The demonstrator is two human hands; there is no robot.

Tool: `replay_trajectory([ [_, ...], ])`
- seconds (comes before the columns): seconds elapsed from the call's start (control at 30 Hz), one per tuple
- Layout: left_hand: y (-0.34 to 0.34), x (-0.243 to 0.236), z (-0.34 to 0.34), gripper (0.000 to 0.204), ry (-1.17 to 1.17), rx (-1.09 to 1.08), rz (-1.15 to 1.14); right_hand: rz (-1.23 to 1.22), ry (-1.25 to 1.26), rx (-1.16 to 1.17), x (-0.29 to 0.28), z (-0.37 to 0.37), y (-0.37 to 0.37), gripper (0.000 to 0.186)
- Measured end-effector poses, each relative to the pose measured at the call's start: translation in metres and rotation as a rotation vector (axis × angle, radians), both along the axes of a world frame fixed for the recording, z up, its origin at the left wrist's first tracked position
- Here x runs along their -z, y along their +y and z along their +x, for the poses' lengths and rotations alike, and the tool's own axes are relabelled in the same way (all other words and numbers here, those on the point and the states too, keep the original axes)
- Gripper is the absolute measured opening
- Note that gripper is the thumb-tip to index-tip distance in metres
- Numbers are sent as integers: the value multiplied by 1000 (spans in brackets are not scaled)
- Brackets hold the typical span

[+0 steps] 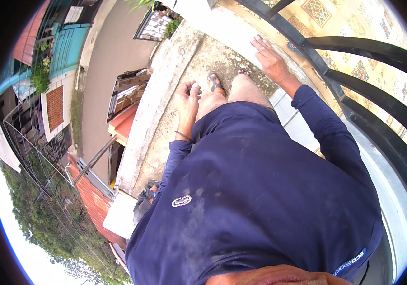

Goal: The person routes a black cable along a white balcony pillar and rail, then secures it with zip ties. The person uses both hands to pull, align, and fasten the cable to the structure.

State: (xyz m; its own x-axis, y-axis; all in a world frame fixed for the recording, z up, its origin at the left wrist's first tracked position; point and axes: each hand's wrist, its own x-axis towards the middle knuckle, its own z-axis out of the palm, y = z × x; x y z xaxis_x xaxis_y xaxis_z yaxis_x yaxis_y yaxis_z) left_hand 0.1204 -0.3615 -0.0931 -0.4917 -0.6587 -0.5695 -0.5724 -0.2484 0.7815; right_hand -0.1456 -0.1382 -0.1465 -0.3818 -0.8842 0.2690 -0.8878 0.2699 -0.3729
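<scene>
My left hand (187,100) is in front of my left thigh, above the concrete walkway. Its fingers are loosely bent, with the thumb apart from them and nothing visible in the hand; pale dust marks the fingertips. Out to the right, my right hand (271,61) has its fingers stretched out over the white ledge (232,35). Whether it touches the ledge I cannot tell. Both arms wear dark blue sleeves, and a dark band circles my left wrist. My sandalled feet (215,82) stand on the stained concrete (201,66).
A black metal railing (346,78) runs along the right, with a patterned tiled surface (355,28) beyond it. At left a low concrete wall (139,156) borders the walkway. Beyond it are houses, an orange-red roof (89,194), wires and trees. Dark footwear (152,184) shows beside my left sleeve.
</scene>
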Motion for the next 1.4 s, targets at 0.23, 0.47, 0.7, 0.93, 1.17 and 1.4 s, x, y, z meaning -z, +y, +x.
replay_trajectory([
  [0.23,39,-9,-98,34,232,163,-10,-295,-285,18,-14,-26,-93,33],
  [0.47,52,-9,-173,29,661,-156,557,-503,-500,76,-67,6,-32,36],
  [0.7,59,0,-174,30,740,-235,759,-519,-175,105,-86,14,-20,44],
  [0.93,54,5,-177,42,763,-136,612,-350,-75,-73,-94,18,-12,40],
  [1.17,48,13,-176,42,747,-172,739,-310,-104,-63,-88,35,-14,52],
  [1.4,47,8,-181,38,718,-142,778,-191,-88,-60,-65,9,-20,61],
])
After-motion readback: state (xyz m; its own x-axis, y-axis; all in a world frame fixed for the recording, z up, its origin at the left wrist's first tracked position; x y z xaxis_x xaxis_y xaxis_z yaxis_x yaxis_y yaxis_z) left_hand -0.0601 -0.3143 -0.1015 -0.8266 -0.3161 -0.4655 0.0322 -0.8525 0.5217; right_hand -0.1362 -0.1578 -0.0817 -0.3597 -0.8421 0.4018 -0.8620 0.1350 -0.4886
